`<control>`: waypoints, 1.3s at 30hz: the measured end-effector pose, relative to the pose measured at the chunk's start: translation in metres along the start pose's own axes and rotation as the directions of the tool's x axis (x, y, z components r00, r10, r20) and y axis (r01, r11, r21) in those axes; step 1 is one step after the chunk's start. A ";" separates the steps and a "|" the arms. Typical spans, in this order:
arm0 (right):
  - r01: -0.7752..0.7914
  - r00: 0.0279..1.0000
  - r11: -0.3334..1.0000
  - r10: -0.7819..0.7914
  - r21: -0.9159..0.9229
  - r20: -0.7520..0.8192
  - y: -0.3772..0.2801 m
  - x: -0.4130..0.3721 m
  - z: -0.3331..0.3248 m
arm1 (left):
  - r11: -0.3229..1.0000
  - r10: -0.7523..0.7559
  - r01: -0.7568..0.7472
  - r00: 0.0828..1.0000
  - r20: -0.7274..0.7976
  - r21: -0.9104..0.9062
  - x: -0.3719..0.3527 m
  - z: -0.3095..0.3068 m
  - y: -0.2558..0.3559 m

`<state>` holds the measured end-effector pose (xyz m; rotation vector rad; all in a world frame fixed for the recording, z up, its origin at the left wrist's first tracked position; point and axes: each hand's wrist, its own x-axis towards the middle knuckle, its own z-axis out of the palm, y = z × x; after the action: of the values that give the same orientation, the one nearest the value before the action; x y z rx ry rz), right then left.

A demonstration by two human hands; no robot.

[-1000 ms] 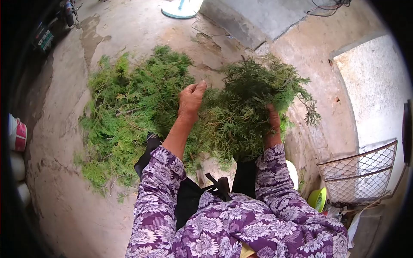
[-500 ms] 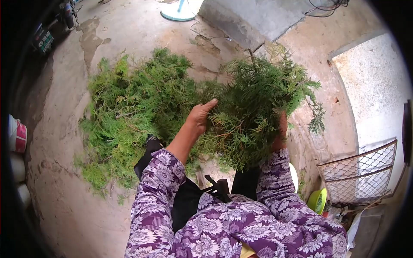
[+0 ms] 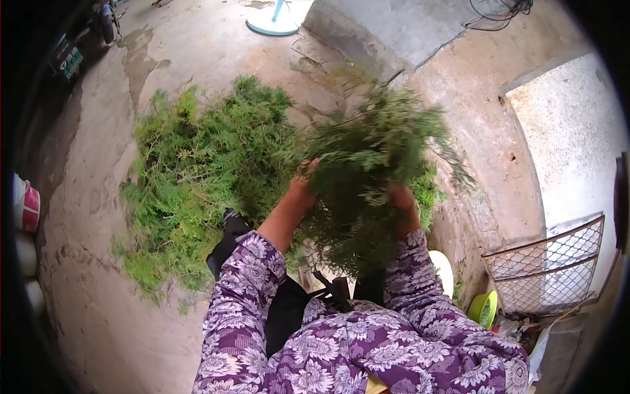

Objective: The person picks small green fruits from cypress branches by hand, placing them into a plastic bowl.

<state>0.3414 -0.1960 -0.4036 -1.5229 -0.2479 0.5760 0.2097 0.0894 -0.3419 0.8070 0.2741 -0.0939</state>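
Right grip (image 3: 400, 199) is clenched around a leafy green bunch (image 3: 371, 141); left grip (image 3: 302, 186) presses its side, fingers hidden, closure unclear; loose greenery pile (image 3: 197, 164) covers the floor (image 3: 98, 295) beyond.

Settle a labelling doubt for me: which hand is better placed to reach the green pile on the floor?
Left, probably. The left hand sits at the edge of the bunch next to the pile; the right hand is on the far side, holding the bunch.
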 end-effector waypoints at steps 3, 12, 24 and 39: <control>0.197 0.980 0.629 -0.118 -0.752 0.158 -0.094 -0.039 0.094 | 0.998 -0.061 0.059 0.988 0.142 0.021 -0.016 0.007 0.000; 0.010 0.995 0.796 -0.070 -0.605 -0.075 -0.023 -0.013 0.046 | 0.874 0.473 -0.480 0.876 0.099 0.075 0.008 -0.002 -0.029; 0.295 0.955 0.873 -0.269 -0.388 0.122 -0.091 -0.046 0.135 | 0.864 0.233 -0.391 0.870 0.434 0.318 -0.021 0.030 0.014; 0.599 0.794 0.170 -0.251 -0.782 0.554 -0.100 -0.051 0.118 | 0.974 0.101 -0.164 0.932 0.347 0.157 -0.028 0.019 0.007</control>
<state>0.2596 -0.1142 -0.2890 -2.3587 -1.4907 0.1076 0.1881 0.0800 -0.3170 0.9745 -0.1170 -0.1298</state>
